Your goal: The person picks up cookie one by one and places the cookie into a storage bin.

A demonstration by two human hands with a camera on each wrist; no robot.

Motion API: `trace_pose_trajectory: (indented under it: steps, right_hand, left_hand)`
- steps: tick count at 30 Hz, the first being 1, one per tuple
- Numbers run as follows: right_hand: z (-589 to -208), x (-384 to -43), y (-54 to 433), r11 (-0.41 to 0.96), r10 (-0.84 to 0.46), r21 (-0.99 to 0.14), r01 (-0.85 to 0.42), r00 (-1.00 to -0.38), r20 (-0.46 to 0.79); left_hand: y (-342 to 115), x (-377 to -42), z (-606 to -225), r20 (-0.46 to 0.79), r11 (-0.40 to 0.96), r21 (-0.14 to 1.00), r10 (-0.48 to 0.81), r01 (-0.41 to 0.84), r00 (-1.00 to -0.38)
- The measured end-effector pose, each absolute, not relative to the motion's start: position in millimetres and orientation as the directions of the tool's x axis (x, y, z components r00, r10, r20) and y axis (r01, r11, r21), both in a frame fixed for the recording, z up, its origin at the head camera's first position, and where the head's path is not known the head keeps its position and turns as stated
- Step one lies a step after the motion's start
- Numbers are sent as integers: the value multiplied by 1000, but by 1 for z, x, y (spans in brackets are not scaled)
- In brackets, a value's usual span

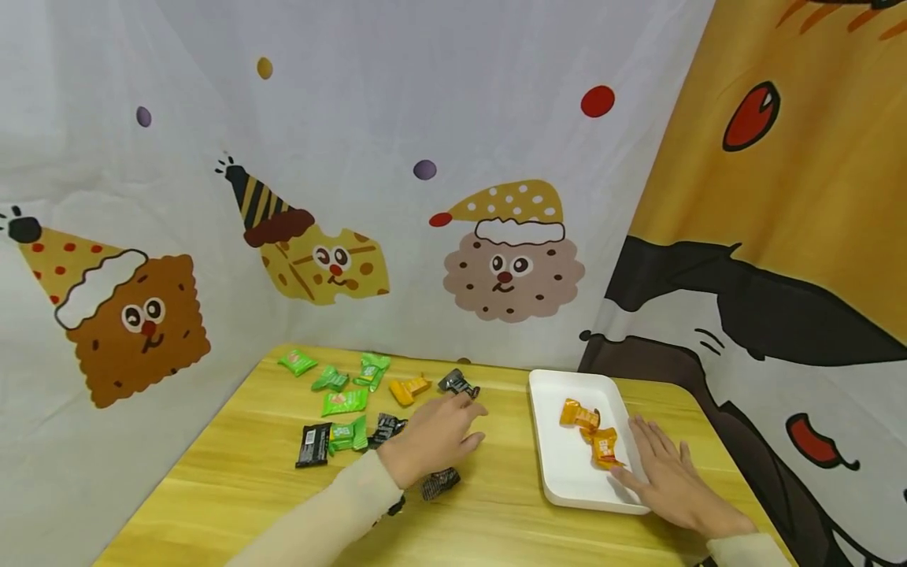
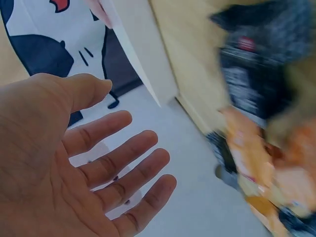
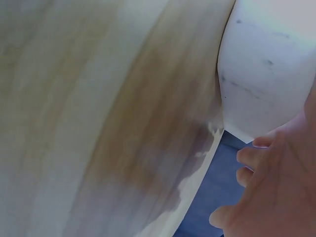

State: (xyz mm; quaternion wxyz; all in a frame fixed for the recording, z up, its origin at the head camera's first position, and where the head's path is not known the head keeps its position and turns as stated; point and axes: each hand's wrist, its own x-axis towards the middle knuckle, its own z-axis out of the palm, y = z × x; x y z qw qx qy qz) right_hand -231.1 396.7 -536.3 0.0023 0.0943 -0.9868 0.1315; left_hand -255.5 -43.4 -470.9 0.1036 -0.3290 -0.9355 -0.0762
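Note:
Over the wrapped candies reaches my left hand [image 1: 434,435], fingers relaxed and holding nothing; the left wrist view shows the same palm [image 2: 54,163] with fingers spread. Close to its fingertips lies a black-wrapped candy [image 1: 457,383], with an orange-wrapped candy [image 1: 409,389] to the left. Another black candy [image 1: 441,483] sits below the hand, and one more [image 1: 386,430] is partly hidden by it. My right hand [image 1: 666,479] lies along the right side of a white tray [image 1: 563,480], thumb at the rim. Inside are two orange candies, one [image 1: 579,415] behind the other [image 1: 605,447].
Several green-wrapped candies [image 1: 345,402] are scattered at the table's back left. A flat black packet [image 1: 313,446] touches a green candy [image 1: 347,435] there. The wooden table [image 1: 496,520] ends against a printed cloth [image 1: 397,94] at the back.

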Motion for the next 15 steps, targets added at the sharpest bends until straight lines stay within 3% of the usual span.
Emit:
trace_pose_trajectory:
  steps: [5,15]
  right_hand:
    - [-535,-228,399,951,-174,-254,-174,-984,22]
    - [-542,-229,398,948,-169,-272,-165,-986,6]
  left_hand:
    - [-77,-247,-479,262,772,81,594,630,-761]
    - [-133,-220,-502,245,788,217,527,576,-814]
